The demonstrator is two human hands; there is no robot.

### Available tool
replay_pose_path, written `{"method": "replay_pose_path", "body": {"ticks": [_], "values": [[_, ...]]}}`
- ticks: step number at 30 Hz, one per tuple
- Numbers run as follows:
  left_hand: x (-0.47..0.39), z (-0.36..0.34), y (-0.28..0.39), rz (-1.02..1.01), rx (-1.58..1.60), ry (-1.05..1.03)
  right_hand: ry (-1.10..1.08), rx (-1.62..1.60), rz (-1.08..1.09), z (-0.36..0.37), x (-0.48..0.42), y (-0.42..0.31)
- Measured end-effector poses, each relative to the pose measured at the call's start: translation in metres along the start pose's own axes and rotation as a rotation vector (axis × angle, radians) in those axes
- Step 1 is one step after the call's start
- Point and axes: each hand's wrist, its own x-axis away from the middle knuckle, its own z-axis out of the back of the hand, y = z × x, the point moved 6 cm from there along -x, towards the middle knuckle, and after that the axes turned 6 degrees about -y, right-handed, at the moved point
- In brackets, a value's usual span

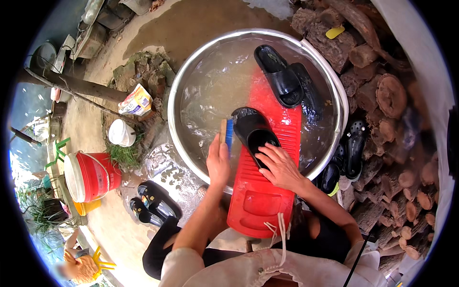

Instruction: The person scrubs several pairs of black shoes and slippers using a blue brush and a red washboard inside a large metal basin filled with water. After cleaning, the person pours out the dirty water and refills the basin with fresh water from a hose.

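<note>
A scrubbing brush with a wooden back and blue bristles (226,133) is gripped in my left hand (218,161), its bristles facing a black slipper (251,125). That slipper lies on a red plastic washboard (265,204) leaning into a wide metal basin (174,107) of murky water. My right hand (278,164) rests on the slipper's open heel end, fingers spread over and partly inside it. Behind it, a black slide sandal (283,82) sits at the washboard's submerged end, overlapping another dark slipper (311,97) in the water.
Black clogs (355,150) stand right of the basin, beside stacked firewood (391,95). On the left are decorated black clogs (156,202), a lidded red bucket (96,175), a white tub (122,132) and a printed packet (137,101). A person (77,263) is at the lower left.
</note>
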Motion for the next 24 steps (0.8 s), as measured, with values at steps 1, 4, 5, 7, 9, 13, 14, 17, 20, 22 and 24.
{"method": "replay_pose_path", "body": {"ticks": [1, 4, 5, 7, 9, 13, 14, 17, 20, 22, 24], "values": [[0.011, -0.003, 0.021, -0.188, -0.282, 0.069, 0.021, 0.064, 0.003, 0.002, -0.003, -0.001], [0.003, -0.026, 0.030, -0.092, -0.462, -0.078, -0.169, 0.064, -0.022, -0.020, 0.002, 0.013], [-0.030, -0.024, 0.024, 0.050, -0.522, -0.132, -0.173, 0.059, -0.013, -0.021, 0.004, 0.011], [-0.090, -0.019, -0.002, -0.014, -0.635, -0.175, -0.173, 0.022, 0.033, -0.021, -0.003, 0.006], [-0.112, -0.026, 0.003, -0.021, -0.639, -0.239, -0.171, 0.001, 0.017, -0.017, -0.001, 0.003], [-0.064, -0.021, 0.057, -0.196, -0.566, -0.194, -0.176, 0.001, -0.016, -0.019, 0.001, 0.011], [-0.041, -0.018, 0.071, -0.261, -0.548, -0.222, -0.163, -0.014, -0.020, -0.020, 0.004, 0.014], [-0.029, -0.031, 0.098, -0.402, -0.517, -0.296, -0.152, -0.003, -0.018, -0.019, 0.006, 0.016], [-0.070, -0.051, 0.085, -0.356, -0.624, -0.367, -0.214, 0.013, 0.002, -0.024, 0.000, 0.010], [-0.098, -0.068, 0.069, -0.328, -0.713, -0.377, -0.153, 0.003, 0.025, -0.022, -0.004, 0.006], [-0.106, -0.082, 0.074, -0.348, -0.798, -0.359, -0.111, 0.001, 0.015, -0.019, -0.004, 0.006]]}}
